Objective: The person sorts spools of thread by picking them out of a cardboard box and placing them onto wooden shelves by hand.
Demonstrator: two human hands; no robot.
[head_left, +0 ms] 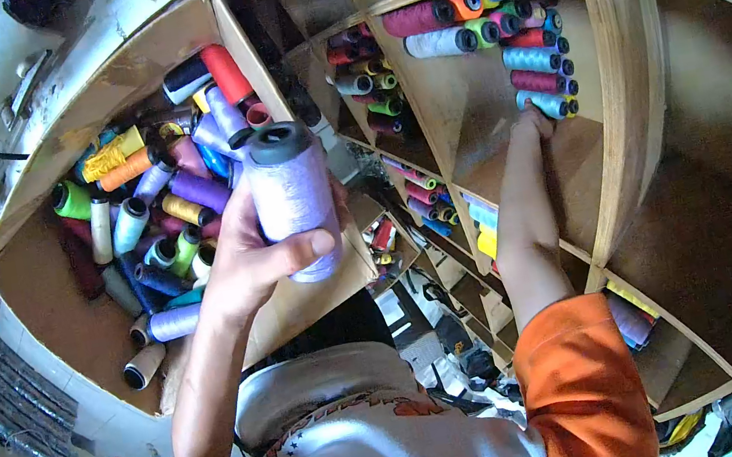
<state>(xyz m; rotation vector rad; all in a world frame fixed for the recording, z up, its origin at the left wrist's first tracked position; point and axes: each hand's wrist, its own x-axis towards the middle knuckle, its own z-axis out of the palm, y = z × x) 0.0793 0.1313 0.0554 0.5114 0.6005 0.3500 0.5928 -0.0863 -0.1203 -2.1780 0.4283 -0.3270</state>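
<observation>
My left hand [269,254] is closed round a large lavender thread spool [291,197], its thumb across the front and the spool's dark end tilted up toward me. It is held in front of an open cardboard box [57,290] full of loose thread spools in many colours. My right hand [538,120] reaches into a wooden shelf compartment [487,111]. Its fingers, partly hidden, are closed at the near end of a light blue thread spool [550,104]. That spool lies on its side in line with a maroon spool [538,81] and another light blue spool [531,59].
Wooden dividers [611,91] frame the shelf on both sides of my right arm. Neighbouring compartments hold more spools, such as a grey spool [440,44] and a dark maroon spool [418,19]. A smaller box [385,237] with spools sits lower down between the shelf and the large box.
</observation>
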